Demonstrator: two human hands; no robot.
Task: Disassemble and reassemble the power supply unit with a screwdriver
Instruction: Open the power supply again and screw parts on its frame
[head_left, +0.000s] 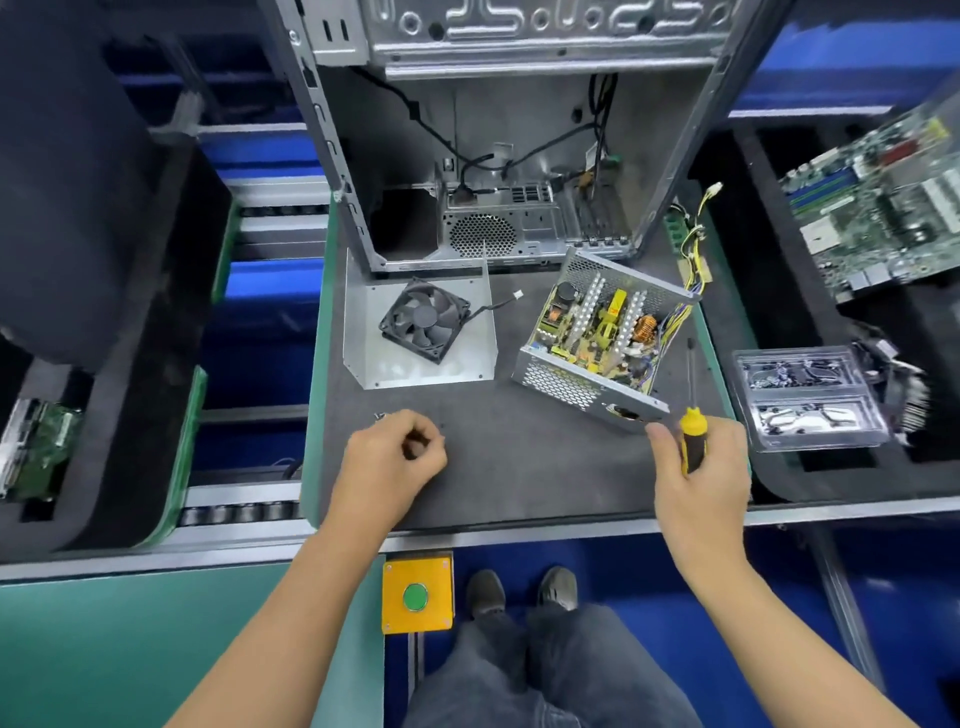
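Our right hand (698, 467) grips the screwdriver (693, 431) beside the opened power supply (602, 338); left hand (389, 462) fingers curl, contents unclear.

Both hands forward, left hand (392, 460) curled in a loose fist, right hand (698, 467) gripping upright.

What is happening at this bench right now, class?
A person is partway through taking apart a power supply unit. Its casing is open, showing the circuit board inside. The removed cover, with the fan on it, lies apart to the left on the grey mat. The right hand grips a yellow-and-black screwdriver, shaft pointing away. The left hand is curled over the mat; whether it holds a screw cannot be seen.
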